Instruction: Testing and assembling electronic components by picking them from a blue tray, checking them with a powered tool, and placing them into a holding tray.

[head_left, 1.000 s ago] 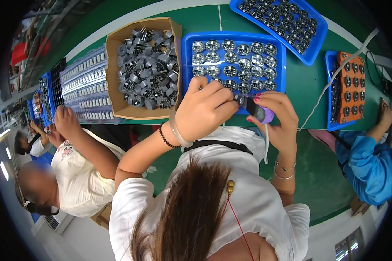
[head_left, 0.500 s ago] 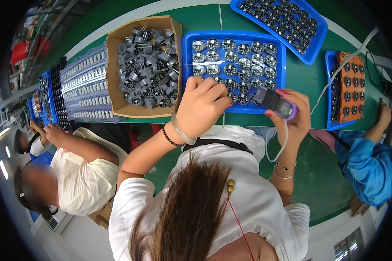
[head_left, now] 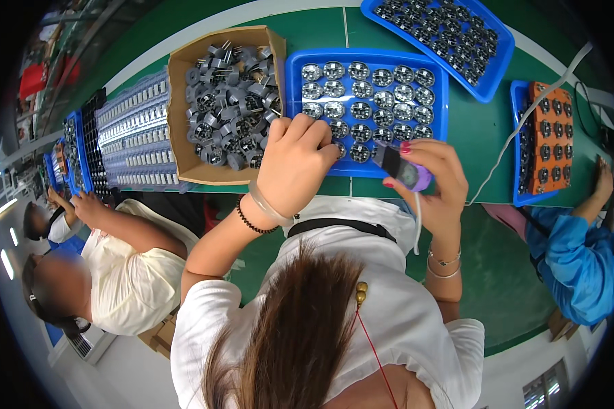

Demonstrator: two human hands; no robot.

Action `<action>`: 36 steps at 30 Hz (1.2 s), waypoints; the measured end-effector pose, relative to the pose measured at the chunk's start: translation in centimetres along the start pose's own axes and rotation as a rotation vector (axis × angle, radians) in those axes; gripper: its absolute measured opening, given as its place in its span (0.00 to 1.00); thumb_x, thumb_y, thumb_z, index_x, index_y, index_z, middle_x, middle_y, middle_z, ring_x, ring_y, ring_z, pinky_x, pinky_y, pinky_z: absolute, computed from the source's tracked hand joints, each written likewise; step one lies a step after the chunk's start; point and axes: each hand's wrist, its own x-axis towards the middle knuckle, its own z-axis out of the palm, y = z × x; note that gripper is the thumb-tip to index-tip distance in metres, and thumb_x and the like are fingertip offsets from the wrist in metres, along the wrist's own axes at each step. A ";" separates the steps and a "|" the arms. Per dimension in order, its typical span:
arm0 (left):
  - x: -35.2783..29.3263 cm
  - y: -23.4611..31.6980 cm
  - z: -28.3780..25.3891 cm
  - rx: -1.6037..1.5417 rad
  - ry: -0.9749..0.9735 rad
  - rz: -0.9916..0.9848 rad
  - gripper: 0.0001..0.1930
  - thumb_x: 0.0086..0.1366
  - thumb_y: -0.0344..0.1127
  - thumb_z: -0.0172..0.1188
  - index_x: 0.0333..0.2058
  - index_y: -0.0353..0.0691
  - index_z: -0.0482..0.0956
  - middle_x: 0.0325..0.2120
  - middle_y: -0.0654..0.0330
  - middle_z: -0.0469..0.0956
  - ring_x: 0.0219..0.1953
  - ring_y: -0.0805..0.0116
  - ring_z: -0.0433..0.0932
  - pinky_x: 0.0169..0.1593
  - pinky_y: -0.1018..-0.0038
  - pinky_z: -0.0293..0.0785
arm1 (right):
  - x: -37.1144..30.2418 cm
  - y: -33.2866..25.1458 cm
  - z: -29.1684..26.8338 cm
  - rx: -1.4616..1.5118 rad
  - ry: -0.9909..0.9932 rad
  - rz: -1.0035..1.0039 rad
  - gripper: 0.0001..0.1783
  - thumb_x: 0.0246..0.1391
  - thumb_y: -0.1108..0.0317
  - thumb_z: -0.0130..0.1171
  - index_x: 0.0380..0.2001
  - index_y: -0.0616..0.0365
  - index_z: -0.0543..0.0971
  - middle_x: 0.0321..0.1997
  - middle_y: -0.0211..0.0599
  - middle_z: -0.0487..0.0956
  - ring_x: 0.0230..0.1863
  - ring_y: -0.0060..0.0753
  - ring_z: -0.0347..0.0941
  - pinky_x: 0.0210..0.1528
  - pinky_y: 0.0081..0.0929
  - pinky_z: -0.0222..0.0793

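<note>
Purple-and-black handheld device (head_left: 407, 173), located above the near edge of the blue tray (head_left: 444, 95) and gripped between the thumb and fingers of the right hand (head_left: 445, 180). Its long axis runs obliquely, the dark nose directed away from the wearer and leftward, just beside the nearest row of round metallic parts (head_left: 360, 153). The right hand is thus the nearer; the left hand (head_left: 295, 162) lies apart, across from the nose, over the tray's near left corner. Its fingers are curled, the tips hidden; whether it grasps a part cannot be told. A white cord (head_left: 417, 228) hangs from the device. Left of the tray: a cardboard box (head_left: 211, 174) of grey components (head_left: 233, 129), likewise on the green surface (head_left: 471, 133).
</note>
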 end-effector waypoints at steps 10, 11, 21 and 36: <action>1.2 1.4 -2.1 -0.217 0.139 0.040 0.15 0.41 0.37 0.70 0.31 0.48 0.81 0.30 0.70 0.73 0.36 0.69 0.71 0.41 0.72 0.58 | 0.4 -0.1 1.3 0.016 0.001 -0.068 0.24 0.32 0.69 0.75 0.37 0.58 0.79 0.39 0.37 0.76 0.40 0.38 0.75 0.43 0.31 0.72; 1.2 1.3 -2.2 -0.217 0.140 0.039 0.15 0.41 0.37 0.70 0.31 0.48 0.81 0.30 0.70 0.73 0.36 0.69 0.71 0.41 0.72 0.58 | 0.4 -0.2 1.3 0.016 0.001 -0.068 0.24 0.32 0.69 0.75 0.37 0.58 0.79 0.39 0.37 0.76 0.40 0.38 0.75 0.43 0.31 0.72; 0.7 0.8 -2.0 -0.180 0.142 0.053 0.10 0.43 0.36 0.68 0.27 0.49 0.80 0.28 0.71 0.71 0.36 0.70 0.70 0.42 0.70 0.58 | 0.1 -0.3 1.5 0.051 -0.008 -0.016 0.25 0.31 0.69 0.76 0.38 0.59 0.78 0.40 0.38 0.77 0.42 0.38 0.75 0.44 0.31 0.72; -0.4 0.4 -0.8 -0.064 0.052 -0.105 0.11 0.41 0.37 0.69 0.26 0.47 0.80 0.29 0.69 0.72 0.40 0.67 0.69 0.45 0.67 0.57 | -0.8 0.8 -0.3 0.028 0.124 0.037 0.26 0.34 0.73 0.75 0.41 0.62 0.76 0.43 0.43 0.74 0.46 0.37 0.74 0.48 0.30 0.72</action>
